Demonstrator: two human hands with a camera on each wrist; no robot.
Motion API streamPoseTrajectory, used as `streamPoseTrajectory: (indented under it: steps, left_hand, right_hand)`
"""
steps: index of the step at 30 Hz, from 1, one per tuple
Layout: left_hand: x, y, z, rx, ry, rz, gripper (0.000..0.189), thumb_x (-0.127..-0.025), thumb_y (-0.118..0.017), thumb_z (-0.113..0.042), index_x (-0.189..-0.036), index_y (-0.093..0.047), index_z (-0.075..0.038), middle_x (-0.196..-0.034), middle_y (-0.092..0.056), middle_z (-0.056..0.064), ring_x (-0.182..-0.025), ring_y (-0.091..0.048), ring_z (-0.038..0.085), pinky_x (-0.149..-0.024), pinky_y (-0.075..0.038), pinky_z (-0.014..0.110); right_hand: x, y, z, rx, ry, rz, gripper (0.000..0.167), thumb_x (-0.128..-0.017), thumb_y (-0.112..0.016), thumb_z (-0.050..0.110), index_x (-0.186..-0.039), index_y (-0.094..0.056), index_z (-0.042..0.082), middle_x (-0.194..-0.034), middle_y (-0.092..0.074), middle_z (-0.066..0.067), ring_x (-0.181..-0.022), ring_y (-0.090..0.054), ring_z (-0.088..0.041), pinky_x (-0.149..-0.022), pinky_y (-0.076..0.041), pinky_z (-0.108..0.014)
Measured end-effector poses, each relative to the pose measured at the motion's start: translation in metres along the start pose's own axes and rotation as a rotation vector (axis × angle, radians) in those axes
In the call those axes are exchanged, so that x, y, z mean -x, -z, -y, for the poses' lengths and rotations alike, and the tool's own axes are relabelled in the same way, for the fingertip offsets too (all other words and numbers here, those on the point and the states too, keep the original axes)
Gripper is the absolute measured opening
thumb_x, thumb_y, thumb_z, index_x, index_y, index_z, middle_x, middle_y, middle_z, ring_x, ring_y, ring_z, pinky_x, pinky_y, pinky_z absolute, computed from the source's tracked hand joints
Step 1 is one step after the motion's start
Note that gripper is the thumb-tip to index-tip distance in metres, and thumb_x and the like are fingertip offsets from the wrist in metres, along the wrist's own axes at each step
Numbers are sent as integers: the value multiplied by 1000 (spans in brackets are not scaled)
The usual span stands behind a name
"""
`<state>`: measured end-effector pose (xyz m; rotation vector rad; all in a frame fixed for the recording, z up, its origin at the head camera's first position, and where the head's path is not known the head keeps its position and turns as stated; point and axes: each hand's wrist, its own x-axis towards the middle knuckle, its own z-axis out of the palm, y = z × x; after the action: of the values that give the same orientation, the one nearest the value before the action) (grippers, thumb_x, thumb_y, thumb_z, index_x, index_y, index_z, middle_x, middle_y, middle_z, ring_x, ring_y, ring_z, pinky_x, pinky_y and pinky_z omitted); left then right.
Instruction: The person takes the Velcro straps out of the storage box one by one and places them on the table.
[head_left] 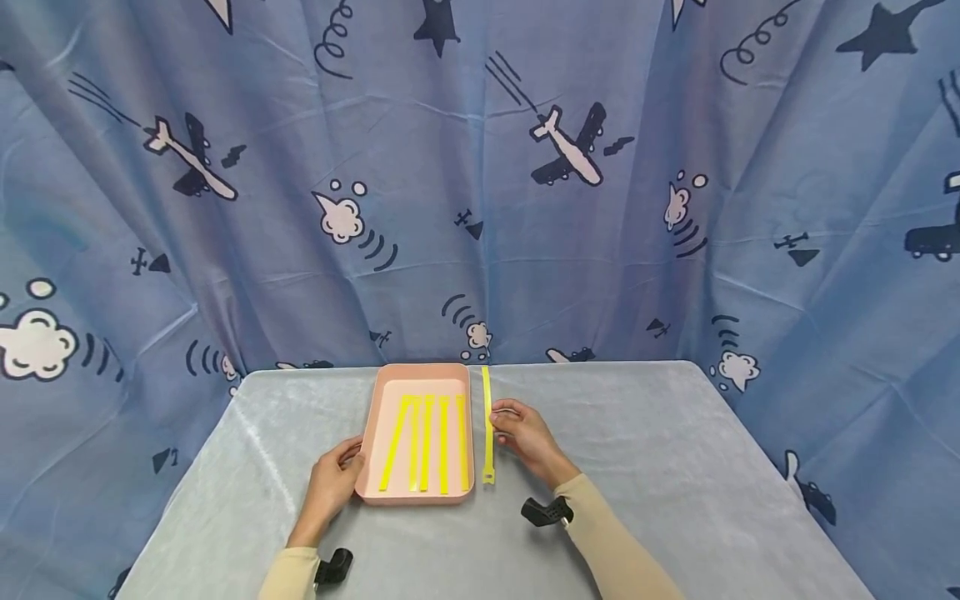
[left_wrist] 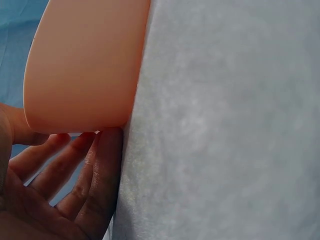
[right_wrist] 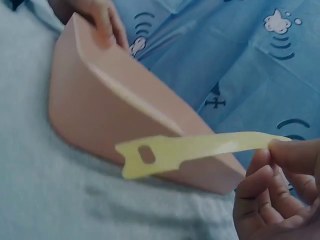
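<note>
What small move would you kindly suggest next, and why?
Perhaps the right hand should carry its strip over the tray: it pinches that strip just outside, five similar strips lie inside, and the left hand holds the left side.

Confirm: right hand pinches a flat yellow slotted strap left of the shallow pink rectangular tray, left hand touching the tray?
Wrong side: the head view shows the right hand pinching the yellow strap right of the pink tray. Rest stands.

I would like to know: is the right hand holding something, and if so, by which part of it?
Yes: one yellow strip, pinched by the right hand partway along its length; both ends, including the slotted one, are free.
</note>
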<state>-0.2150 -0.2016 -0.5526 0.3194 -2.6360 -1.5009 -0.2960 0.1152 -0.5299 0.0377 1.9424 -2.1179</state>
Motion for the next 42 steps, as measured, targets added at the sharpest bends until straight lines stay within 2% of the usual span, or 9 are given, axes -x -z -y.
streamPoseTrajectory:
  steps: [5,11,19,32,42]
  left_hand:
    - [-1,1,-2,-14,-1,1,39,-100,-55,-18,-137,-57,-7,-128,-65,19,-113,-63,34,-89,-54,44]
    - [-1,3,-2,-23,-5,6,39,-100,-55,-19,-137,-57,-7,-129,-65,19,-111,-64,33,-87,-55,42]
    - [0,2,-1,-12,10,10,40,-100,-54,-20,-138,-56,-6,-129,-64,20,-113,-64,33,-90,-54,44]
    - [1,2,-3,-23,16,7,41,-100,-55,-19,-139,-56,-4,-130,-64,20,-113,-64,34,-88,-55,43]
    - [-2,0,-2,-21,22,9,41,-100,-54,-20,-138,-56,-5,-130,-64,20,-112,-64,33,-86,-56,41]
  right_hand:
    - [-6,2,-5,90,9,-23,21,-93,-62,4,-114,-58,1,-85,-65,1,-75,-59,-11,-64,-49,-25]
    - [-13,-1,-9,202,11,-51,20,-91,-64,2,-110,-61,1,-85,-67,-3,-70,-58,-11,-57,-47,-25]
    - [-18,-2,-16,253,-10,-113,18,-88,-67,0,-106,-63,1,-77,-67,0,-61,-54,-10,-51,-43,-23]
    - [-24,-4,-24,378,19,-203,16,-84,-71,1,-100,-67,4,-75,-68,-1,-62,-60,-10,-45,-45,-21]
    - [-23,-5,-24,383,28,-230,21,-83,-71,0,-103,-66,2,-88,-64,-7,-66,-66,-12,-45,-46,-22]
